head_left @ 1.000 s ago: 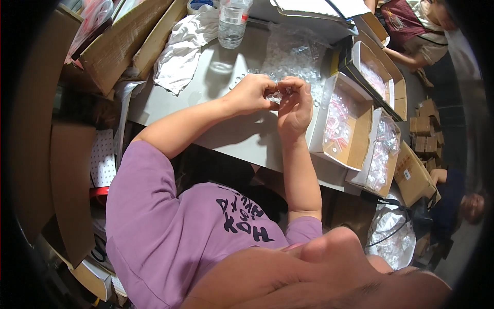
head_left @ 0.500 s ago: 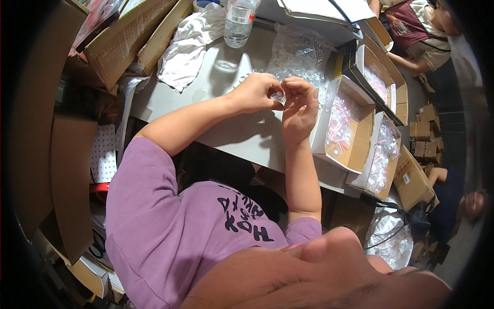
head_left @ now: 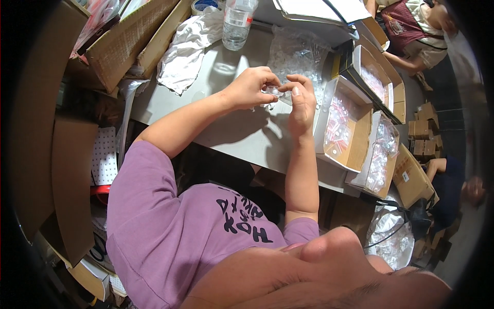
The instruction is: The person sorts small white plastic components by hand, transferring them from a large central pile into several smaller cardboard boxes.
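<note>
Over the white table, my left hand (head_left: 251, 88) pinches a small clear plastic piece (head_left: 272, 91) between thumb and fingers. Close beside it on the right is my right hand (head_left: 302, 105), its thumb and bent fingers brought together near the piece's edge. Whatever its fingertips hold is too small to make out. Behind both hands lies a clear plastic bag (head_left: 298, 49) with many small transparent parts. A few loose clear bits sit on the table by my left hand, partly hidden by it.
Right of my hands stand open cardboard boxes (head_left: 364, 135) of small red-edged clear packets. A water bottle (head_left: 237, 28), a white cloth (head_left: 188, 54) and a tape roll (head_left: 205, 5) are at the back. Cardboard (head_left: 121, 44) rises at left. Another person (head_left: 406, 31) is at far right.
My hands have shifted slightly left, and the clear piece now shows more between them. The right hand's fingers have changed from curled over to bent toward the piece, with the thumb raised.
</note>
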The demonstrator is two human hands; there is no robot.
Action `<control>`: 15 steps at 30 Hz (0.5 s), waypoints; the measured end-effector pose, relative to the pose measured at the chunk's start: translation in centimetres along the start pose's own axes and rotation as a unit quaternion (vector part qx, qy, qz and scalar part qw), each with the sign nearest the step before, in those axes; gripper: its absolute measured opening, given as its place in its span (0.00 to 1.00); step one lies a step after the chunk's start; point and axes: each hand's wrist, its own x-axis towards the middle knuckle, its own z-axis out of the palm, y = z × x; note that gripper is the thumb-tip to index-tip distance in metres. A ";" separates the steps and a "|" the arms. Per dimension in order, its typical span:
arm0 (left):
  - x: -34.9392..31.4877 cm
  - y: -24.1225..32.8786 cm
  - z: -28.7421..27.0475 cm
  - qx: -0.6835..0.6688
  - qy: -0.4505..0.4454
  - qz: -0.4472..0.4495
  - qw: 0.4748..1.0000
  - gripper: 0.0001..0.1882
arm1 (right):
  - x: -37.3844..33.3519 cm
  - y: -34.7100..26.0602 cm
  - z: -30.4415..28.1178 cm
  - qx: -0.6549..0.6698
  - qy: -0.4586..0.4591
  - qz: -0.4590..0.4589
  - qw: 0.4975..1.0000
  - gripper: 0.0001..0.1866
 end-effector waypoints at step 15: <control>0.3 -0.5 -0.6 -0.187 -0.115 -0.119 0.968 0.19 | 0.4 -0.7 -1.7 -0.079 -0.076 -0.009 0.994 0.07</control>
